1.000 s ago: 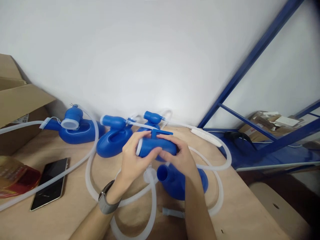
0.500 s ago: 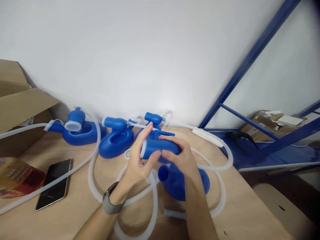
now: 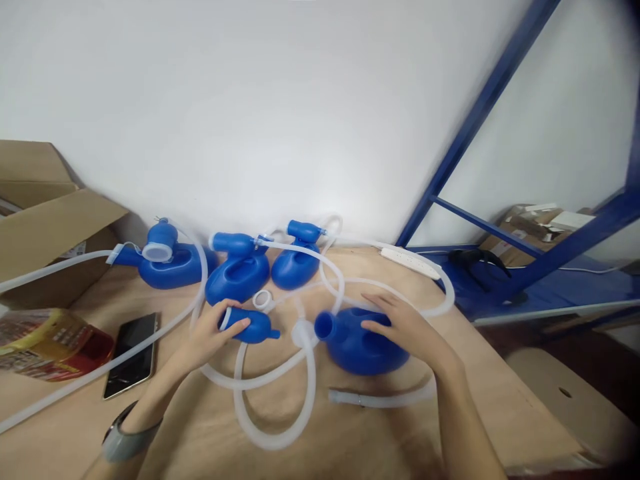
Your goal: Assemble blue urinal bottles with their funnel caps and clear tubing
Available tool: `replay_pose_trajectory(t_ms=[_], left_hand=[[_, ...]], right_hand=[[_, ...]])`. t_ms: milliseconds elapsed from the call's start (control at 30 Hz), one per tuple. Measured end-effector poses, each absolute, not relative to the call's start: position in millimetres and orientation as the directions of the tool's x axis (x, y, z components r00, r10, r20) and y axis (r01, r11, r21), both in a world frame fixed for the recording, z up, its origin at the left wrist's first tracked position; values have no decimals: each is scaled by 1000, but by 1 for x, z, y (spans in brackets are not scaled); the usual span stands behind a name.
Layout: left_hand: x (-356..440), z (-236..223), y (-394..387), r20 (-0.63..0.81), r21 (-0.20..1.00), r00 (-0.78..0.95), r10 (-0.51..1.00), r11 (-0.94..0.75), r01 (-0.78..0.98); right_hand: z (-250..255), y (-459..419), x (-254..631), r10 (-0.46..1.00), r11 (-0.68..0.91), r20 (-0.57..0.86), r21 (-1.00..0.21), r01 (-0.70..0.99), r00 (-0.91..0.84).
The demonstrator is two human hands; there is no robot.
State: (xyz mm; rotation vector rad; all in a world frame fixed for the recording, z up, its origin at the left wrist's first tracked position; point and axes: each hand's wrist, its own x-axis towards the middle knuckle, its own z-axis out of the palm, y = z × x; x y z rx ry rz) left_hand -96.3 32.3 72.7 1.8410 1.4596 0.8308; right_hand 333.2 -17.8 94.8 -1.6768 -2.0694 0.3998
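My left hand [image 3: 213,333] is closed around a blue bulb-shaped urinal head [image 3: 253,325] with a pale rim on its left end and a narrow spout on its right. The piece is low over the table, left of centre. My right hand [image 3: 400,323] has its fingers apart over a blue urinal bottle [image 3: 367,350]; whether it touches the bottle I cannot tell. The bottle's open round neck [image 3: 325,326] faces left towards me. Between the two hands lie a translucent white hose [image 3: 273,440] in a loop and a white disc-like cap [image 3: 303,333]. A white ring [image 3: 262,299] sits behind the urinal head.
Three blue urinal bottles [image 3: 237,277] with heads and hoses stand along the wall. On the left are a cardboard box [image 3: 65,233], a red-and-yellow container [image 3: 60,347] and a phone [image 3: 131,353]. A white power strip [image 3: 410,262] lies back right, by a blue metal rack [image 3: 470,127].
Both hands held the urinal head in the middle. My left hand has carried it left and lower; my right hand has let go and moved right over the bottle.
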Motion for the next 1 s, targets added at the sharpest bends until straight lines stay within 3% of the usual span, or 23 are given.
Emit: replay_pose_trajectory(t_ms=[100,300,567,733,867,1000], left_hand=[[-95,40,26,96,805,208,973,-199,559],[-51,19,40,90,765,398,913,-320,559],[-44,16,93,168,616,241,956,-292,731],[-42,21,99,189,623,205,960,-278,731],[-30,54,75,253,690,180,951,-308,655],[6,85,25,294,773,466,835,-495,398]], right_hand=[[74,-27,347,970,230,164,-388,893,-179],[49,-23,342,948,238,292,-400,885,-123],[39,-26,340,931,212,362,-414,885,-54],[39,-26,337,924,198,382,-441,875,-17],[40,-28,334,915,189,402,-463,866,15],[40,-29,332,911,183,410,-483,856,37]])
